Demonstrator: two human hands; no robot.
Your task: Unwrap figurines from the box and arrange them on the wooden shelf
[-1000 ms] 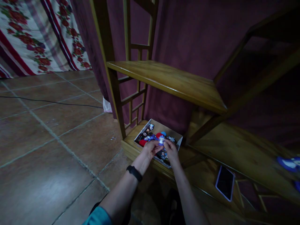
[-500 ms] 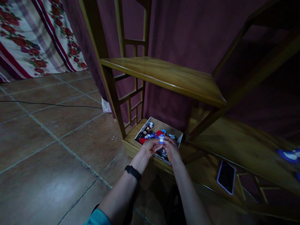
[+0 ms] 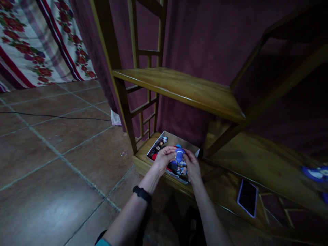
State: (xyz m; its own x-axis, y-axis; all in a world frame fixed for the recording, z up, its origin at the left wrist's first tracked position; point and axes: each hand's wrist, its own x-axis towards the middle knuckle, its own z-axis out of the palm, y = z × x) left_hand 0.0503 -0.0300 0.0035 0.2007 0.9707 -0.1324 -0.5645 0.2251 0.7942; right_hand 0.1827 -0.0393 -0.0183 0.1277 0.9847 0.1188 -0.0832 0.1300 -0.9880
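Observation:
Between my two hands is a small purple and white figurine (image 3: 179, 155), its purple side facing me. My left hand (image 3: 164, 159) pinches it from the left, and my right hand (image 3: 191, 163) grips its right side. Both hands are above an open shallow box (image 3: 188, 139) that stands on the low wooden shelf. Several small figurines (image 3: 161, 143) in black, white and red lie in the box, partly hidden by my hands. Other small toys (image 3: 180, 169) show just below the held figurine.
A wooden shelf board (image 3: 179, 89) juts out above the box. To the right a phone with a purple edge (image 3: 247, 198) lies on the lower board. A blue and white object (image 3: 316, 173) is at the far right. A black cable (image 3: 56, 117) crosses the tiled floor.
The figurine has been turned in my hands: its white front showed before, and now its purple side does. Both hands have shifted slightly. The view has tilted a little.

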